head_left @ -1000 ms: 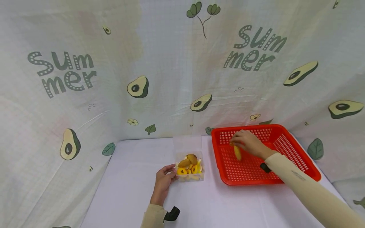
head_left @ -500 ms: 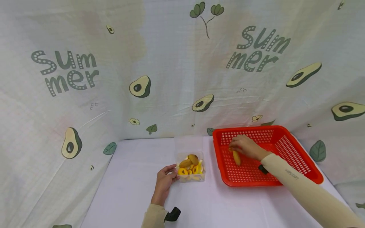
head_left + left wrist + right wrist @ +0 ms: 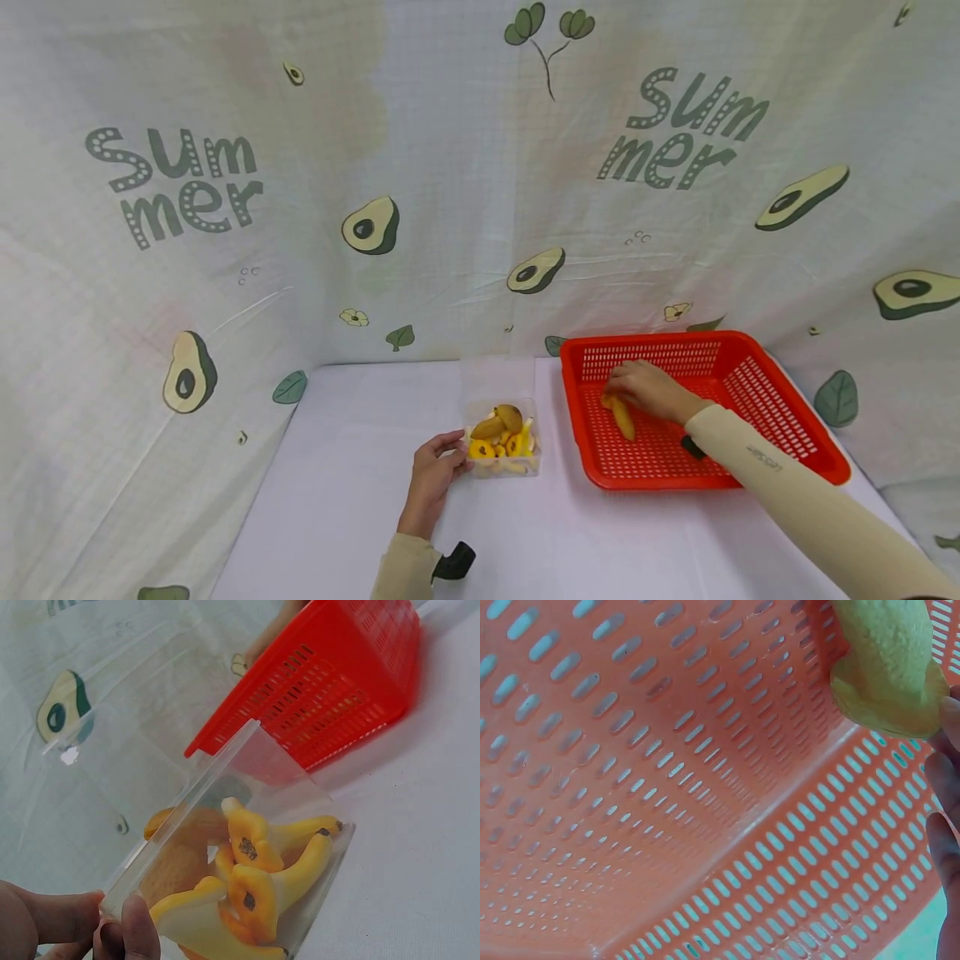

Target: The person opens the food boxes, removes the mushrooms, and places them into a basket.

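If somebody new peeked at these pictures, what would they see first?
Probably the big red basket on the right side of the table, where the person's right hand holds a yellow mushroom-shaped piece. Next might be the little clear box to the basket's left, with more yellowish pieces inside and the left hand gripping it. Behind everything hangs a pale cloth printed with avocados.

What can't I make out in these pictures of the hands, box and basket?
- Head view: lettering on the right sleeve; too small to read.
- Head view: how many mushroom-shaped pieces the clear box holds; they overlap.
- Left wrist view: the rest of the left hand; cut off by the frame edges.
- Right wrist view: one end of the yellow piece; top edge. Most of the right hand; right edge.
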Motion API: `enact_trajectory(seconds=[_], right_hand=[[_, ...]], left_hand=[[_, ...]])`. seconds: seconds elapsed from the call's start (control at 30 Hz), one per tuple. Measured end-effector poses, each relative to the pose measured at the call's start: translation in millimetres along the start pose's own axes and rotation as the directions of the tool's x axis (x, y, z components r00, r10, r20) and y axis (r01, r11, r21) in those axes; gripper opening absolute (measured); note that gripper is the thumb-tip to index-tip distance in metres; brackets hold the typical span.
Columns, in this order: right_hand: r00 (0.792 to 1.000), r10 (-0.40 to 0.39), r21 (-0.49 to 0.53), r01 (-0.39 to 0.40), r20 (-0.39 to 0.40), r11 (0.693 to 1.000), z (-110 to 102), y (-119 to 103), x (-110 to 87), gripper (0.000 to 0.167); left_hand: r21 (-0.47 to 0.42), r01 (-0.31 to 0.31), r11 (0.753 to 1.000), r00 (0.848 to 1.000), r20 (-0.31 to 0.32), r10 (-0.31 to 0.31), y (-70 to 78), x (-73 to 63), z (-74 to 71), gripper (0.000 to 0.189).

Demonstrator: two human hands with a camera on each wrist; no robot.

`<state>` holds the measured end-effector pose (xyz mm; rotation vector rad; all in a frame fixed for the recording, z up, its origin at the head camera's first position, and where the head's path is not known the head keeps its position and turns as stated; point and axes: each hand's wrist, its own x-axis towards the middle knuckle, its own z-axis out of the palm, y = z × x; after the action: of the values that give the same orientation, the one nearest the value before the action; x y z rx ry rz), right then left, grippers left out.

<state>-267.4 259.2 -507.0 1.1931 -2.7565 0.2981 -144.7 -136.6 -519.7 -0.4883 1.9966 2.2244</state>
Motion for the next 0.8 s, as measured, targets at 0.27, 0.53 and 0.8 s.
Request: enact_trajectory(seconds=[0.27, 0.53, 0.8], right_hand=[[0.999, -0.015, -0.042, 0.014, -0.038, 0.999, -9.4, -6.8, 2.6, 0.021], [0.972, -0.072, -0.069, 0.058, -0.222, 0.996, -43.6, -42.5, 12.6, 0.037], [0.932, -0.207, -0.104, 0.184, -0.298, 0.978, -51.1, -90.8, 32.2, 0.039]], left_hand=[[0.002, -0.002, 1.000, 1.000, 0.004, 0.002, 0.2, 0.4, -0.8, 0.036], [0.009, -0.001, 1.000, 1.000, 0.001, 0.001, 1.5, 0.8, -1.0, 0.036], [-0.003, -0.011, 1.000, 1.000, -0.003, 0.011, -0.8, -0.2, -1.4, 0.035]])
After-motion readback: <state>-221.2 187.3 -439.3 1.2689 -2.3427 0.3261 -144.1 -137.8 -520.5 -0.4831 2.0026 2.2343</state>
